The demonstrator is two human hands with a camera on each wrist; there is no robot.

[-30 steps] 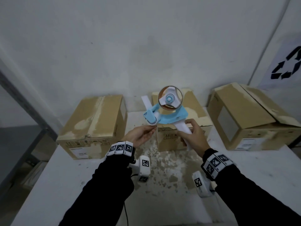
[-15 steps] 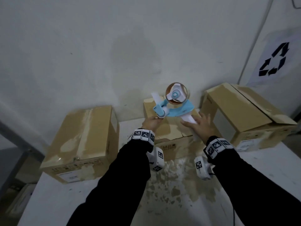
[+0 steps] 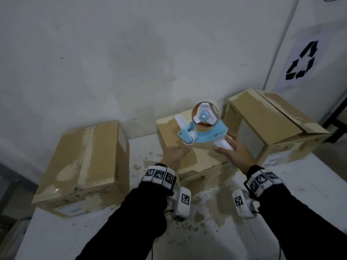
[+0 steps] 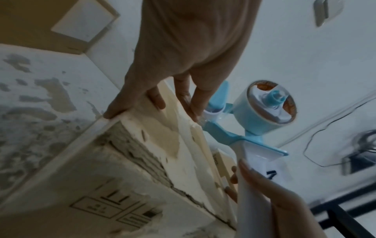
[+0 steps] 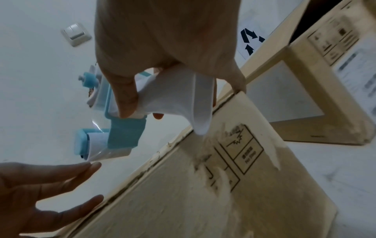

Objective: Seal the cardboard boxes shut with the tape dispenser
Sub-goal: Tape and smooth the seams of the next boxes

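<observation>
Three brown cardboard boxes stand along the wall: a left box, a middle box and a right box. Over the middle box's top I hold a blue and white tape dispenser with a clear tape roll. My right hand grips its white handle. My left hand lies with straight fingers on the middle box's top, thumb at the box's edge. One fingertip touches the loose clear tape end under the roller.
The boxes sit on a white table with worn brown patches, close to a white wall. The right box's top flap stands a little ajar. A recycling sign hangs at the right. A dark shelf frame lies beyond the table's left edge.
Both hands and the dispenser moved forward, from in front of the middle box to over its top. The left hand went from pinching the tape end to lying flat on the box.
</observation>
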